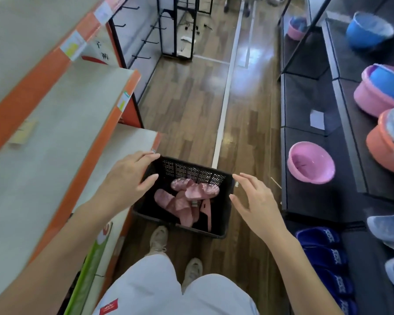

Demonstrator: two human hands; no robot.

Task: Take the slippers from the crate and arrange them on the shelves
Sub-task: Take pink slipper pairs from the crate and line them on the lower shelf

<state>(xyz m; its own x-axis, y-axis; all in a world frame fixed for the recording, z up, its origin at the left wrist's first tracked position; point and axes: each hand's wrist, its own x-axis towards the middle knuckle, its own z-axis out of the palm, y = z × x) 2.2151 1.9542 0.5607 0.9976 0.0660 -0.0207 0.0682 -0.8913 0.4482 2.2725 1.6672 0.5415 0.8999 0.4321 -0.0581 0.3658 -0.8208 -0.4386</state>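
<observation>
Progress: slippers (187,200) are all lying in the crate (223,214); shelves (55,123) are showing none.
Hands: left hand (127,178) and right hand (257,201) are hovering, fingers spread, holding nothing.

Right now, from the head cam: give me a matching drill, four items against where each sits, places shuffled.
Items:
1 pink slippers
2 blue slippers
3 crate
4 empty pink basin

Places:
A on the wooden floor
B on the dark rack, alone, mid right
C heaped in the crate
D on the dark rack, in a row, near right

Pairs: 1-C, 2-D, 3-A, 4-B
</observation>
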